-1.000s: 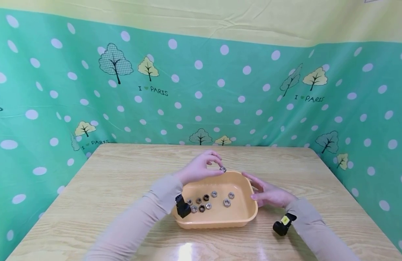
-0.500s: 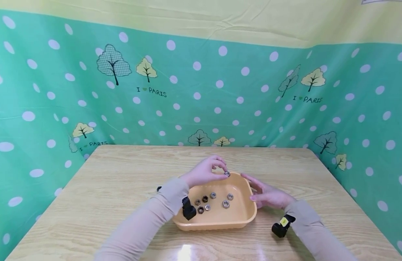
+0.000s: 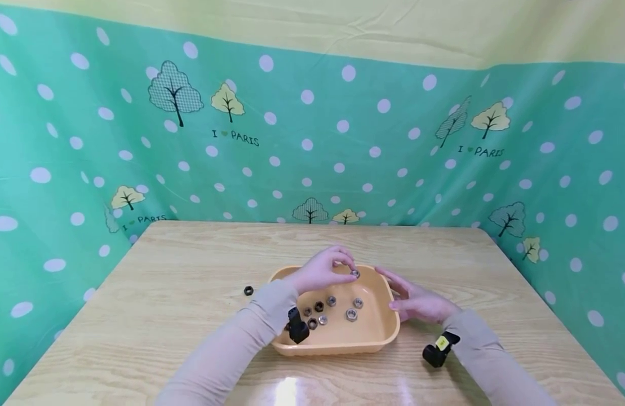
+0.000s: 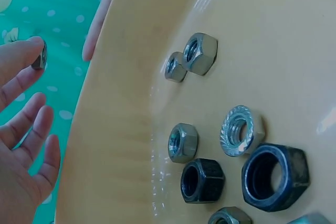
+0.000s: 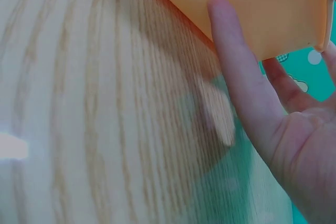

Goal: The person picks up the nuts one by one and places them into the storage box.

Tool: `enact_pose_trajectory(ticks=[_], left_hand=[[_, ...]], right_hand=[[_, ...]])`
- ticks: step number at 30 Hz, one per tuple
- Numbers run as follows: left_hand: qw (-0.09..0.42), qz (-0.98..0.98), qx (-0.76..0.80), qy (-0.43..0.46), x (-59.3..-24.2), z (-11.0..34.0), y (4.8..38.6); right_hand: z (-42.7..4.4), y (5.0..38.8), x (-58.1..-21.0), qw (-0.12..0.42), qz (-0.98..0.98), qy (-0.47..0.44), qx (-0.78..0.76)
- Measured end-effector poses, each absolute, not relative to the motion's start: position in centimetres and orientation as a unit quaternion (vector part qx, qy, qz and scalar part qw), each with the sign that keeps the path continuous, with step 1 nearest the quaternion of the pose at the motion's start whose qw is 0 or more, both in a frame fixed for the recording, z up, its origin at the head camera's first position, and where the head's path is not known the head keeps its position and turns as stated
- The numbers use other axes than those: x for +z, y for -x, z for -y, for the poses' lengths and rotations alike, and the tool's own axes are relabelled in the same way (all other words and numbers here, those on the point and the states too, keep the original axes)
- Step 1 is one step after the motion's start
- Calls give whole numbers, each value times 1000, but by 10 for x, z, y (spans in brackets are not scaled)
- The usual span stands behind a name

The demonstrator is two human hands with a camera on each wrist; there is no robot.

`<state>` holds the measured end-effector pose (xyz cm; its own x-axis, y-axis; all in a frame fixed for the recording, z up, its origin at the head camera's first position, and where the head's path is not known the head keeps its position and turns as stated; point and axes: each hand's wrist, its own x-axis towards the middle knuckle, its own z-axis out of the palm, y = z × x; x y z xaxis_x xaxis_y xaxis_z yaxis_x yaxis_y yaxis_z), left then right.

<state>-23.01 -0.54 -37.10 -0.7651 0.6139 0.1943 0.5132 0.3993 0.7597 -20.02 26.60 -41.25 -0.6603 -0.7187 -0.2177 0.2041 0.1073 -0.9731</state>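
In the head view my left hand (image 3: 323,269) pinches a small metal nut (image 3: 355,274) between thumb and fingertips, over the far part of a peach plastic basin (image 3: 337,348). The left wrist view shows the same nut (image 4: 40,59) edge-on, the other fingers loosely bent below. My right hand (image 3: 419,301) rests against the basin's right side, its fingers fairly straight along the outer wall. Several hex nuts lie in the basin, among them a black nut (image 4: 202,181), a larger dark nut (image 4: 275,177) and a serrated flange nut (image 4: 241,131). My left sleeve and wrist camera hide part of the basin's left side.
A dark nut (image 3: 248,290) lies on the wood-grain table (image 3: 190,259), left of the basin. Green polka-dot cloth (image 3: 312,129) hangs behind and at both sides of the table. A black camera (image 3: 436,352) sits on my right wrist.
My left hand has moved slightly right and downward with the nut. Its sleeve has uncovered the dark nut on the table. The right hand stays in place against the basin.
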Motion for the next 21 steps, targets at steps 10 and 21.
enact_pose_trajectory(ticks=[10, 21], left_hand=[[39, -867, 338, -363, -380, -1, 230], [5, -868, 240, -435, -388, -8, 222]], right_hand=[[-266, 201, -413, 354, -656, 200, -635], [-266, 200, -415, 354, -659, 196, -634]])
